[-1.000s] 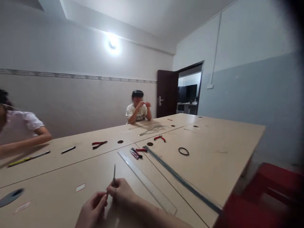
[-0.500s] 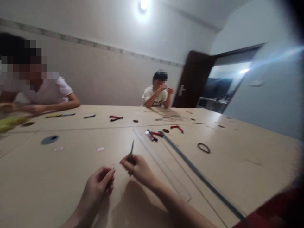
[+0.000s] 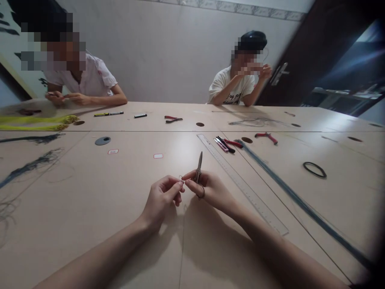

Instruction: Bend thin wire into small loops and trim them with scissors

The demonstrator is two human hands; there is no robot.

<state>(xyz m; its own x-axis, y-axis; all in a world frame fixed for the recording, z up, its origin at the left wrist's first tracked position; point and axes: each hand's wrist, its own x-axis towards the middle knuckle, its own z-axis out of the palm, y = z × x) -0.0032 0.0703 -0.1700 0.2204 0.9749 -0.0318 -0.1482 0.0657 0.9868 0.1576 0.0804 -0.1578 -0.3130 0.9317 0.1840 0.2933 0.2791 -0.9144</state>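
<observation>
My left hand (image 3: pixel 162 196) pinches a thin wire (image 3: pixel 180 177) between thumb and forefinger, low over the beige table (image 3: pixel 90 224). Only a tiny curl of the wire shows past the fingertips. My right hand (image 3: pixel 212 189) holds small steel scissors (image 3: pixel 198 170) upright, with a finger through a handle loop (image 3: pixel 201 193). The two hands nearly meet at the fingertips, and the wire end lies close to the scissors. A long steel ruler (image 3: pixel 242 182) lies to the right of my right hand, apart from it.
Red-handled pliers (image 3: pixel 266 138) and cutters (image 3: pixel 225 144) lie beyond the ruler. A black wire ring (image 3: pixel 314 169) and a long dark strand (image 3: pixel 300 204) lie to the right. Two seated people (image 3: pixel 84 80) (image 3: pixel 237 80) work at the far side, with their hands raised.
The view has swung left and downward, bringing both forearms into sight. My hands have come closer together, and the scissors now stand more upright beside the wire.
</observation>
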